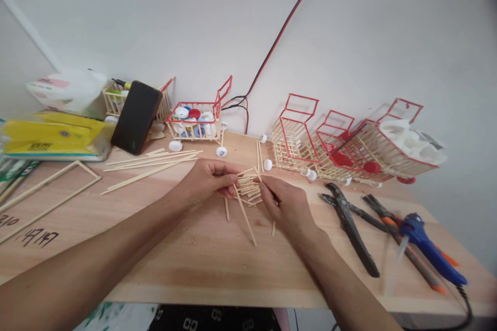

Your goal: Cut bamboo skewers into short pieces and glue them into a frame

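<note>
My left hand (207,183) is closed in a pinch around a thin wooden stick (244,215), which slants down toward me over the table. To its right, my right hand (287,204) also pinches, its fingertips at the top of a short wooden stick (257,173). Between the two hands lies a slatted piece of several short wooden sticks (249,189) side by side; whether they are joined or loose I cannot tell. My fingers hide part of it. One more short stick (227,209) lies on the table just below my left fingers.
Longer sticks (151,164) lie at left near a rectangular stick frame (73,207). Behind stand a phone (136,117), a small cart of bottle caps (194,121) and several red-edged carts (298,139). Cutters (351,227), orange-handled pliers (404,240) and a blue glue gun (430,251) lie at right.
</note>
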`<action>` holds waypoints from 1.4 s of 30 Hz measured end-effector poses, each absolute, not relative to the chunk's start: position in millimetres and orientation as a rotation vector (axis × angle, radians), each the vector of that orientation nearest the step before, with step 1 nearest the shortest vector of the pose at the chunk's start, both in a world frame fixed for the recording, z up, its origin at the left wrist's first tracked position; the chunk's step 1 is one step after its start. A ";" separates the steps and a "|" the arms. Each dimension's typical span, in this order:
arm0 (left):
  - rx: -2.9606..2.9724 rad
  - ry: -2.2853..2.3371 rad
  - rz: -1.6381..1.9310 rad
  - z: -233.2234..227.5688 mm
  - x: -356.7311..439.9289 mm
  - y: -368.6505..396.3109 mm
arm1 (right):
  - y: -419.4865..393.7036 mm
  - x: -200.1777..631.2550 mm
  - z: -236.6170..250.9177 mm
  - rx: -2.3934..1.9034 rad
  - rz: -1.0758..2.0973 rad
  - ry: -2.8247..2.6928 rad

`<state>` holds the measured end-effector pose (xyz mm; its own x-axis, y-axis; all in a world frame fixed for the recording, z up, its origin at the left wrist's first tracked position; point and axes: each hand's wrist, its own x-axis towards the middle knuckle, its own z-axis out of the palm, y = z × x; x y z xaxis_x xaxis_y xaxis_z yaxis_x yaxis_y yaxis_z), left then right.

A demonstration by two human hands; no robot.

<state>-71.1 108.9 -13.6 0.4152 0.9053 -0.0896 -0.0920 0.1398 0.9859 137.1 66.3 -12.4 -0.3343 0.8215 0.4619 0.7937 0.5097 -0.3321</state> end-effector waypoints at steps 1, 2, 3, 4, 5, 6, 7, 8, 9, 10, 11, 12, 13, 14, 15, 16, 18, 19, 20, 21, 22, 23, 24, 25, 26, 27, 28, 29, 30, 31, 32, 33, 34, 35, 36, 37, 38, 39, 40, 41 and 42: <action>1.210 0.868 0.868 -13.6 -71.1 108.9 | 66.3 136.9 -12.4 -1.315 0.062 -2.171; 1.209 0.866 0.867 -13.7 -71.1 108.9 | 66.2 136.7 -12.3 -1.315 0.062 -2.170; 1.206 0.864 0.868 -13.8 -71.1 108.9 | 66.0 136.6 -12.3 -1.315 0.063 -2.170; 1.204 0.860 0.870 -14.0 -71.2 108.9 | 65.9 136.6 -12.3 -1.315 0.065 -2.169; 1.203 0.855 0.870 -14.2 -71.3 109.0 | 65.7 136.6 -12.2 -1.316 0.067 -2.170; 1.203 0.853 0.871 -14.5 -71.3 109.1 | 65.6 136.7 -12.2 -1.316 0.068 -2.173; 1.204 0.852 0.873 -14.7 -71.4 109.1 | 65.5 136.8 -12.2 -1.317 0.068 -2.175; 1.204 0.854 0.873 -14.8 -71.4 109.1 | 65.4 136.8 -12.1 -1.319 0.066 -2.175; 1.205 0.855 0.869 -14.7 -71.4 109.1 | 65.4 136.9 -12.0 -1.318 0.066 -2.176; 1.206 0.859 0.865 -14.5 -71.4 108.9 | 65.4 136.9 -11.9 -1.318 0.064 -2.174; 1.205 0.863 0.865 -14.2 -71.3 108.7 | 65.3 136.8 -11.6 -1.318 0.063 -2.171; 1.205 0.865 0.866 -13.8 -71.2 108.5 | 65.3 136.7 -11.3 -1.317 0.063 -2.166; 1.202 0.866 0.868 -13.3 -71.0 108.2 | 65.3 136.5 -10.9 -1.316 0.066 -2.164; 1.198 0.867 0.870 -12.9 -71.0 108.0 | 65.2 136.3 -10.5 -1.314 0.070 -2.163; 1.192 0.868 0.872 -12.5 -70.9 107.9 | 65.1 136.0 -10.1 -1.311 0.075 -2.161; 1.186 0.869 0.873 -12.4 -70.8 107.8 | 65.0 135.8 -9.7 -1.312 0.080 -2.160; 1.176 0.869 0.871 -12.5 -70.9 108.1 | 64.9 135.5 -9.0 -1.321 0.085 -2.164; 1.173 0.868 0.872 -12.7 -70.9 108.4 | 64.9 135.5 -8.7 -1.331 0.084 -2.167; 1.172 0.868 0.872 -13.1 -70.9 108.6 | 65.0 135.5 -8.6 -1.342 0.081 -2.171; 1.171 0.868 0.872 -13.4 -71.0 108.8 | 65.1 135.7 -8.5 -1.352 0.078 -2.175; 1.172 0.867 0.869 -13.7 -70.9 108.9 | 65.3 135.8 -8.4 -1.357 0.074 -2.178; 1.172 0.869 0.867 -14.0 -70.8 108.8 | 65.5 136.0 -8.4 -1.360 0.071 -2.180; 1.171 0.874 0.866 -14.1 -70.6 108.6 | 65.7 136.2 -8.4 -1.361 0.072 -2.182; 1.169 0.879 0.867 -14.2 -70.4 108.4 | 65.8 136.3 -8.4 -1.359 0.075 -2.182; 1.166 0.884 0.869 -14.2 -70.2 108.1 | 65.9 136.3 -8.4 -1.355 0.079 -2.178; 1.164 0.887 0.871 -14.2 -70.0 107.8 | 66.0 136.4 -8.4 -1.352 0.083 -2.173; 1.161 0.891 0.872 -14.1 -69.8 107.6 | 65.9 136.4 -8.4 -1.347 0.089 -2.169; 1.159 0.892 0.870 -14.1 -69.6 107.6 | 65.9 136.4 -8.5 -1.343 0.094 -2.167; 1.158 0.890 0.865 -14.0 -69.5 107.6 | 65.8 136.4 -8.6 -1.340 0.098 -2.167; 1.157 0.889 0.862 -13.8 -69.4 107.7 | 65.7 136.5 -8.8 -1.339 0.101 -2.170; 1.154 0.890 0.862 -13.7 -69.3 107.8 | 65.6 136.6 -9.0 -1.339 0.102 -2.174; 1.149 0.891 0.863 -13.4 -69.3 107.9 | 65.5 136.8 -9.2 -1.338 0.101 -2.176; 1.145 0.891 0.864 -13.3 -69.3 107.9 | 65.5 136.9 -9.5 -1.338 0.097 -2.175; 1.142 0.891 0.866 -13.1 -69.3 107.9 | 65.6 137.0 -9.7 -1.339 0.093 -2.171; 1.141 0.892 0.868 -13.0 -69.3 107.9 | 65.7 137.0 -9.9 -1.341 0.092 -2.168; 1.144 0.889 0.869 -13.1 -69.3 107.8 | 65.8 136.9 -9.9 -1.343 0.092 -2.166; 1.147 0.886 0.869 -13.2 -69.4 107.8 | 65.8 136.8 -9.9 -1.344 0.094 -2.165; 1.150 0.882 0.870 -13.5 -69.4 107.7 | 65.9 136.7 -9.8 -1.345 0.097 -2.165; 1.152 0.878 0.871 -13.8 -69.4 107.6 | 65.9 136.5 -9.7 -1.346 0.101 -2.166; 1.153 0.873 0.870 -14.1 -69.4 107.5 | 65.8 136.5 -9.6 -1.343 0.105 -2.168; 1.152 0.870 0.871 -14.3 -69.3 107.4 | 65.7 136.5 -9.5 -1.339 0.110 -2.169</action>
